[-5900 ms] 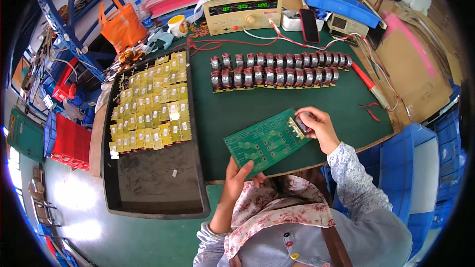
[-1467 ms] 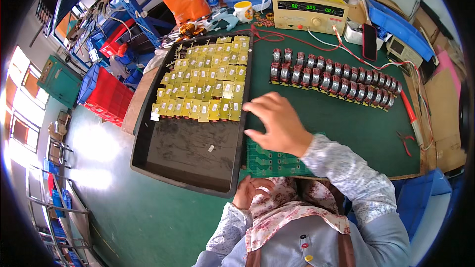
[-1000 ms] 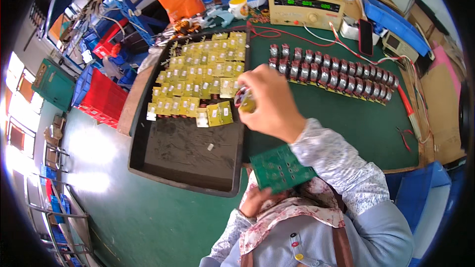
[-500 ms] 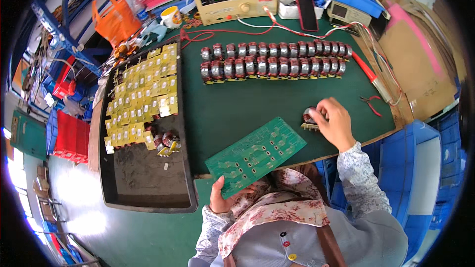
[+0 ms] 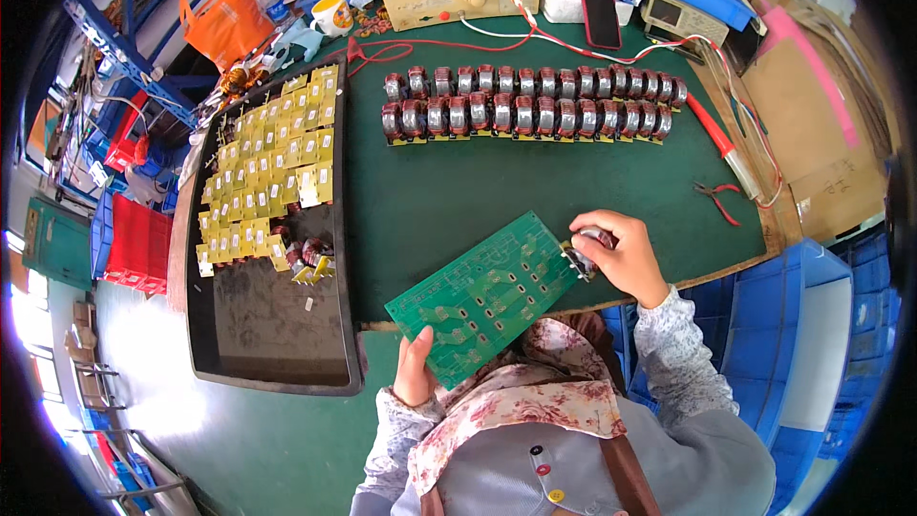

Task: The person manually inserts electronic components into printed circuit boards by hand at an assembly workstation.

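Green mat (image 5: 458, 201) — circuit board (image 5: 492, 291) now nearer.

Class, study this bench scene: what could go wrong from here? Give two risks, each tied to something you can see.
1. The left hand grips the green circuit board by one corner only, tilted over the table edge; it may slip or flex.
2. The right hand presses a coil part at the board's far end; it may seat crooked.

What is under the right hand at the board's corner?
The right hand covers a small coil part at the far corner of the green board. Only its edge shows; the rest is hidden by fingers.
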{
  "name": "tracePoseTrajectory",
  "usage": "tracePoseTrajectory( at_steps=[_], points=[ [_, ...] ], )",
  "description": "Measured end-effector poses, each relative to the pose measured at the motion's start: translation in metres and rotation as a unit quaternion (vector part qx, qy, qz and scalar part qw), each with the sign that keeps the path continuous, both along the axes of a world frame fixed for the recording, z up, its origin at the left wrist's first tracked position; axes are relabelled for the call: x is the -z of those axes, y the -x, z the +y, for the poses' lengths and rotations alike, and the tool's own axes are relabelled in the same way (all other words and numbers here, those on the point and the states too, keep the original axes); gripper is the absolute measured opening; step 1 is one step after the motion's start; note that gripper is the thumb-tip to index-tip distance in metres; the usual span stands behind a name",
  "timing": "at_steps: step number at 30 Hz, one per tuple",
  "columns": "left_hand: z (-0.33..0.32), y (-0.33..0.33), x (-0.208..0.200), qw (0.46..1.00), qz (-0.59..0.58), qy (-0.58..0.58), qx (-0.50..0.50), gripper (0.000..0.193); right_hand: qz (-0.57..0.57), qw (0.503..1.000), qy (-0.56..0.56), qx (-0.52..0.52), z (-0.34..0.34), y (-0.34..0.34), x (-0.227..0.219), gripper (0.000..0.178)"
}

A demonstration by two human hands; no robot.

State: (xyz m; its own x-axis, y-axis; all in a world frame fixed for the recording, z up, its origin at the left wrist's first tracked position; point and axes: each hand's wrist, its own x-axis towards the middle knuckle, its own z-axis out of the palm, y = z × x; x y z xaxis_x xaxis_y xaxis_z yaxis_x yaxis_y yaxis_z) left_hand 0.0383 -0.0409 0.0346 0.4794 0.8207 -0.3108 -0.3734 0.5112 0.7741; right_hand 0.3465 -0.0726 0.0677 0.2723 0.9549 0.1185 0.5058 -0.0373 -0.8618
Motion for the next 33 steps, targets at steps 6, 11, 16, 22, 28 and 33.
tracePoseTrajectory(
  at_steps=[6,11,16,22,28,33],
  points=[
    [-0.004,-0.003,-0.001,0.999,0.036,0.006,0.013,0.045,0.305,0.95,0.069,-0.017,0.015,0.028,0.011,0.015],
    [-0.005,-0.002,-0.004,0.999,0.044,0.001,0.019,0.043,0.257,0.964,0.067,-0.022,0.018,0.035,0.009,0.014],
    [0.001,-0.006,-0.009,0.998,0.033,-0.021,0.042,0.041,-0.016,0.995,-0.094,-0.027,0.018,0.043,0.01,0.015],
    [0.005,-0.009,-0.021,0.997,0.014,-0.016,0.07,0.037,-0.183,0.98,-0.056,-0.053,0.019,0.061,-0.003,0.027],
    [0.006,-0.018,-0.026,0.998,-0.009,-0.009,0.056,0.032,0.042,0.969,-0.076,-0.231,0.013,0.024,0.015,0.067],
    [0.024,-0.023,-0.02,0.997,0.026,-0.073,0.013,0.04,0.248,0.955,-0.074,-0.142,0.004,0.02,0.023,0.062]
  ],
)
